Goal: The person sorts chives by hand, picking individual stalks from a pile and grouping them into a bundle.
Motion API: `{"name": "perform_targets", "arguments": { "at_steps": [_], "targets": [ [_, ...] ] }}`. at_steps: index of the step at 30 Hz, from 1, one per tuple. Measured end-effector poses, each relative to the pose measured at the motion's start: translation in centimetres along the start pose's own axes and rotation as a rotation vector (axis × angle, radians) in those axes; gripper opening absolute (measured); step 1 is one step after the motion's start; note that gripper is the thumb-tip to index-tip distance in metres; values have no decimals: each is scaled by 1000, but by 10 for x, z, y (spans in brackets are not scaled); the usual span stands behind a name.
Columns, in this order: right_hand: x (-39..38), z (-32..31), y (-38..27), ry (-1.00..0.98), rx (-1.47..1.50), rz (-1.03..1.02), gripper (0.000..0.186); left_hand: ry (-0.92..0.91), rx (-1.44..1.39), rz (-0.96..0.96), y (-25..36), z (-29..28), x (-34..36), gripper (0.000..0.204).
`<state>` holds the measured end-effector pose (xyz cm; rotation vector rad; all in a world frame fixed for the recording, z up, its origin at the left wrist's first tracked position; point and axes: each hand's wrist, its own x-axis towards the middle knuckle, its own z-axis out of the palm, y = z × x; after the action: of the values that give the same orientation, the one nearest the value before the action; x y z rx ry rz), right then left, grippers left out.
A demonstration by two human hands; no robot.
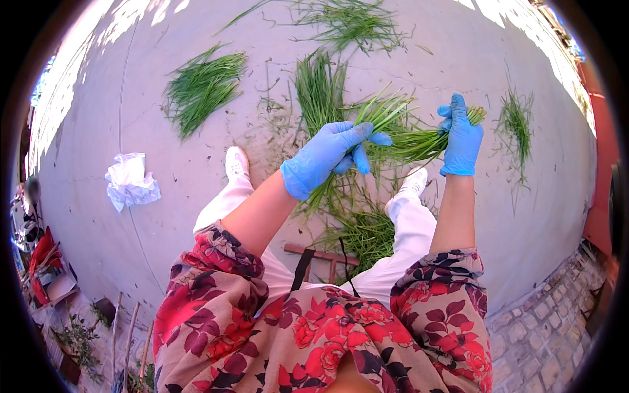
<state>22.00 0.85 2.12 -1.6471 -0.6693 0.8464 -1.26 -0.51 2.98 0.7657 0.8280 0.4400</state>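
Both of my hands wear blue gloves. My right hand [462,139] is closed around a bunch of chive-like greens [419,144]; its pale cut ends stick out past the fingers, and the leaves trail left toward my other hand. My left hand [334,154] is closed on some of the same long green blades, which show above and below its fingers. Under my hands, between my feet, lies a loose heap of greens [367,237]. A thick bundle of greens [320,92] lies on the ground just beyond my left hand.
More greens lie in a pile [206,90] at far left, a spread pile [357,25] at the far middle and a thin pile [517,128] at right. A crumpled white plastic bag [132,180] rests at left. Scraps litter the concrete. Below me is a brown frame [321,254].
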Motion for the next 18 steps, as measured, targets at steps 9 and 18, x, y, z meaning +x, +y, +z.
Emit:
{"name": "perform_targets", "arguments": {
  "at_steps": [9,18],
  "targets": [
    [-38,30,11,-667,108,156,28,126,134,118,-7,0,8,30],
    [-35,26,-14,-355,145,106,20,118,344,98,-20,-2,17,27]
  ]
}}
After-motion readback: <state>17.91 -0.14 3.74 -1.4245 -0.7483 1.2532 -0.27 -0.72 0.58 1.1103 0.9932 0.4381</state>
